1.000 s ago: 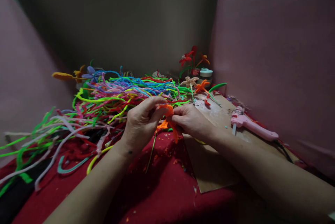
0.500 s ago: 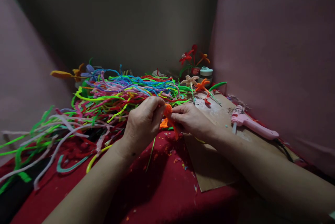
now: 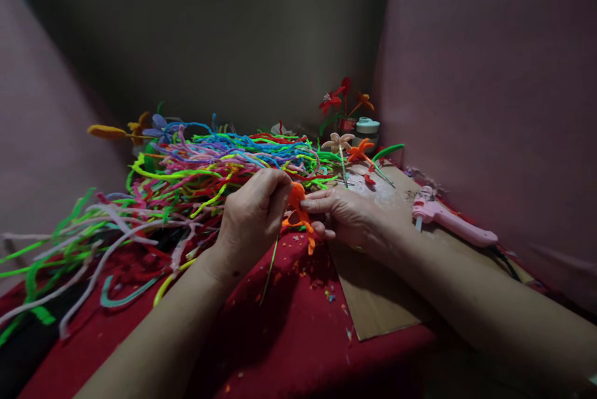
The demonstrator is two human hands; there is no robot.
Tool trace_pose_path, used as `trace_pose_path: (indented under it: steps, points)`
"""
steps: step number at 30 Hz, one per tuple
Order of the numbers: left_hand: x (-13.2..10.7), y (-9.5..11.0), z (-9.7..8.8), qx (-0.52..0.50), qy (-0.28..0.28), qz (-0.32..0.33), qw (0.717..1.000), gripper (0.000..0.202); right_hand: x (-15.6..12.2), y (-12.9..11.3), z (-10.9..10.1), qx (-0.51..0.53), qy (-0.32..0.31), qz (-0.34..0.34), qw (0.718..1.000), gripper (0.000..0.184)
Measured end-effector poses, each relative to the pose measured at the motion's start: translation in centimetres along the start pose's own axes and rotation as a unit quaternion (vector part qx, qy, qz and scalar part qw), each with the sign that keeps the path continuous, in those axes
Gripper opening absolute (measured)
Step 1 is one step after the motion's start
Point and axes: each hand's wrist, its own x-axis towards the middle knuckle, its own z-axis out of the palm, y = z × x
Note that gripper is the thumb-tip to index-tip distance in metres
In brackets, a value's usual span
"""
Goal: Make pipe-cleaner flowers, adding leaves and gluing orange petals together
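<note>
Between my two hands is an orange pipe cleaner flower piece [image 3: 296, 197], with an end dangling below my fingers. My left hand [image 3: 254, 209] is closed on its upper left side in a pinch. From the right, the thumb and forefinger of my right hand [image 3: 342, 212] pinch the same piece, the lower fingers curled under. A thin green stem [image 3: 269, 271] hangs below my left hand; whether it joins the orange piece is hidden. Behind my hands lies a big heap of pipe cleaners [image 3: 233, 153] in many colours.
A pink glue gun [image 3: 457, 225] rests on the brown board [image 3: 382, 299] at right. Finished flowers, one beige [image 3: 338, 143] and one orange [image 3: 360, 150], lie near a lidded jar [image 3: 367, 127]. Red flowers [image 3: 332, 99] stand behind. Scraps dot the red cloth [image 3: 280, 337].
My right hand's fingers have opened out a little, so more of the orange piece and its dangling end shows. Both hands have shifted only slightly.
</note>
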Motion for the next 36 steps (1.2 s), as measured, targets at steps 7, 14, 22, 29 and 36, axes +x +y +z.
trace_pose_path:
  steps: [7,14,22,29,36]
  points:
    - [0.0,0.4,-0.1,0.004,0.004,0.002,1.000,0.007,0.1,0.3,-0.3,0.001,0.000,-0.005,1.000,0.010]
    - [-0.1,0.4,0.0,0.012,0.009,0.010,1.000,0.007,0.0,0.5,-0.3,-0.036,0.021,-0.060,0.997,0.008]
    - [-0.1,0.2,-0.1,-0.019,-0.007,-0.012,1.000,0.006,-0.7,0.0,0.5,-0.117,0.090,-0.131,0.980,0.015]
    - [-0.2,0.1,-0.3,-0.047,-0.024,-0.029,0.998,0.005,-0.7,0.3,0.5,-0.173,0.153,-0.257,0.938,0.013]
    - [0.1,0.7,-0.9,-0.039,0.012,0.053,0.998,0.013,-0.4,0.7,0.2,-0.295,0.208,-0.449,0.818,0.012]
